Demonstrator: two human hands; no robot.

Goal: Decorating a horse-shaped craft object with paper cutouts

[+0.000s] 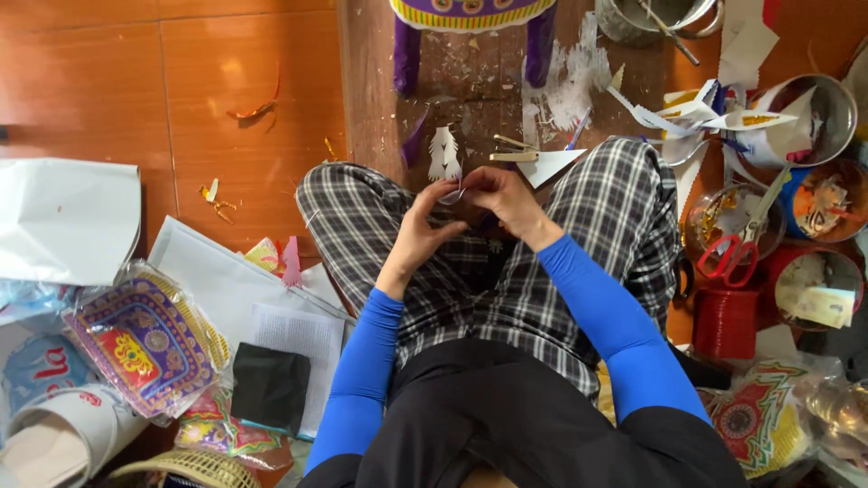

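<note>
I sit cross-legged in checked trousers with blue sleeves. My left hand (423, 233) and my right hand (500, 197) meet above my lap, fingers pinched together on a small pale paper piece (452, 192). Just beyond the hands, on a low wooden board (470, 86), lies a white feather-shaped paper cutout (443, 152), a purple paper strip (414, 143) and a white paper triangle (551, 165).
A purple and yellow stool (470, 18) stands at the far end. Red-handled scissors (737, 244) rest on a bowl at right among metal bowls and paper scraps. Wrapped decorated paper discs (145, 343), white sheets and a black square lie at left on the orange floor.
</note>
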